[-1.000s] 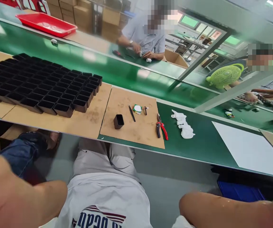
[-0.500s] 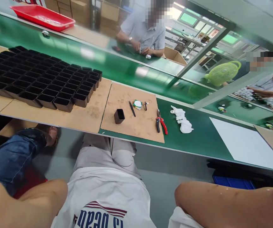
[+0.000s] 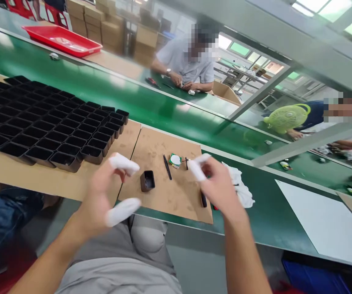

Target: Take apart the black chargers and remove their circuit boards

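1. Left hand: my left hand (image 3: 98, 200) is raised at the near left of the cardboard mat (image 3: 179, 202), thumb and fingers spread well apart, gripping nothing. White covers sit on the thumb and a finger.
2. Right hand: my right hand (image 3: 219, 183) is above the mat's right edge, fingers bent toward the left hand. I cannot tell whether the covered tips meet.
3. Cup, position: the single black cup (image 3: 148, 181) stands on the mat, just right of my left fingertips and well left of my right hand.
4. Cup, orientation: upright, mouth up, long axis vertical.
5. Tweezers: the black tweezers (image 3: 167, 167) lie between the cup and my right hand, across the direct line from one to the other. Their long axis runs away from me, far end leaning left.
6. Circuit board: the small green board (image 3: 175, 160), with a white round top, lies left of my right fingertips. A small black piece (image 3: 187, 163) is just beside those tips.
7. Pliers: my right hand hides most of the pliers (image 3: 203, 199); parts of the black and red handles show below it.
8. White bundle: the crumpled white bundle (image 3: 245, 192) lies to the right of my right hand, partly covered by it.
9. Cup array: rows of black cups (image 3: 67, 159) stand beyond and left of my left hand, mouths up.
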{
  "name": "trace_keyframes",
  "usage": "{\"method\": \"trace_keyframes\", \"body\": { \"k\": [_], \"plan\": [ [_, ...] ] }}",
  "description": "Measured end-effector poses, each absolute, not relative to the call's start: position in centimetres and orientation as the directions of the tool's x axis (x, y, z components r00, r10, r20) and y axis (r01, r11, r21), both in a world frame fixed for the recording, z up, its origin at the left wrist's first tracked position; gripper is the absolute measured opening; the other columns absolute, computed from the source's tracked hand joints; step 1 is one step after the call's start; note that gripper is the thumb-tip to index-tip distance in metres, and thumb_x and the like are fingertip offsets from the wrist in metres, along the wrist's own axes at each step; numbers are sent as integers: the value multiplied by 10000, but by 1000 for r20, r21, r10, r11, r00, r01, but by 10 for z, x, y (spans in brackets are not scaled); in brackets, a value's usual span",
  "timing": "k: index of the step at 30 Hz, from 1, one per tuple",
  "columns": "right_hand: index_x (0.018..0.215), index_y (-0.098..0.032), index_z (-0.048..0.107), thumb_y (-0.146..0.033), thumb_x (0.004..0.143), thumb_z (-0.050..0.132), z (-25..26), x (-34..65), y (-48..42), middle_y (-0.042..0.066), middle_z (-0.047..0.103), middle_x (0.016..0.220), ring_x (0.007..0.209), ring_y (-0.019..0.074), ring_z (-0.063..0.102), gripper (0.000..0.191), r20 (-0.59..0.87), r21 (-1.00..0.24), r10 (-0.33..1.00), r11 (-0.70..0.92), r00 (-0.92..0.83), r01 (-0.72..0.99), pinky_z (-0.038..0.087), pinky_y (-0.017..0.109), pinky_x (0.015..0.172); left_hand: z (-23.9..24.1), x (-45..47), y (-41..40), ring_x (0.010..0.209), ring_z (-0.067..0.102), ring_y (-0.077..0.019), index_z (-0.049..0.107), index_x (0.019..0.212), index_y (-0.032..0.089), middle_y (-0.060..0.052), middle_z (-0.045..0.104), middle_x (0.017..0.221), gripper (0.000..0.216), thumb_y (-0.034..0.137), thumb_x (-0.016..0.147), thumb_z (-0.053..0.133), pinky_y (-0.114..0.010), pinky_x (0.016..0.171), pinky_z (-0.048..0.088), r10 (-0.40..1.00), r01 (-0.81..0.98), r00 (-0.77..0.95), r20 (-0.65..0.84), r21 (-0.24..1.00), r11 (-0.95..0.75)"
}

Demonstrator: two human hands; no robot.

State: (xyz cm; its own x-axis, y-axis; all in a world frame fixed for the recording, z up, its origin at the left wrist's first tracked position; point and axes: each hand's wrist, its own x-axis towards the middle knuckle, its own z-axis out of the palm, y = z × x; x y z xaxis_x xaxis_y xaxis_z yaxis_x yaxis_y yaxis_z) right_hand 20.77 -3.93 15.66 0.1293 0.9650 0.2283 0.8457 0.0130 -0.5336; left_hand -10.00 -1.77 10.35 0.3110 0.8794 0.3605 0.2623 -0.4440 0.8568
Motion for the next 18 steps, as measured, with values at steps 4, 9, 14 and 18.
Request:
{"method": "trace_keyframes", "body": {
  "k": [4,9,14,18],
  "plan": [
    [1333,-203,717,-496,1059,706,110,202,20,156,753,1228,923,314,742,401,28,-156,989,-141,147,978,481,376,741,79,-71,17,1189,739,-372,657,1307,251,-90,731,1257,650,431,776,987,-509,995,630,867,494,461,188,757,-427],
    [1122,-218,727,-318,1022,694,98,217,38,141,745,1125,977,339,736,145,-73,-151,996,30,-42,988,493,400,812,76,-57,46,1062,758,-304,654,1045,262,-29,761,1090,343,330,843,922,-418,917,591,804,502,578,139,716,-484],
    [1056,-275,646,-176,990,629,117,262,11,69,742,1246,1189,280,707,120,-103,-300,950,252,-294,920,542,388,1019,99,-42,81,1003,744,-270,653,1034,266,5,762,1090,377,374,810,937,-393,873,555,851,500,500,161,749,-435],
    [1066,-277,599,-542,1040,681,113,269,-10,95,749,1225,992,313,745,278,14,-245,1000,-11,15,969,515,397,792,92,-15,109,1000,734,-284,628,1012,261,-10,748,1086,382,386,810,927,-414,869,541,828,502,532,177,722,-476]
  ]
}}
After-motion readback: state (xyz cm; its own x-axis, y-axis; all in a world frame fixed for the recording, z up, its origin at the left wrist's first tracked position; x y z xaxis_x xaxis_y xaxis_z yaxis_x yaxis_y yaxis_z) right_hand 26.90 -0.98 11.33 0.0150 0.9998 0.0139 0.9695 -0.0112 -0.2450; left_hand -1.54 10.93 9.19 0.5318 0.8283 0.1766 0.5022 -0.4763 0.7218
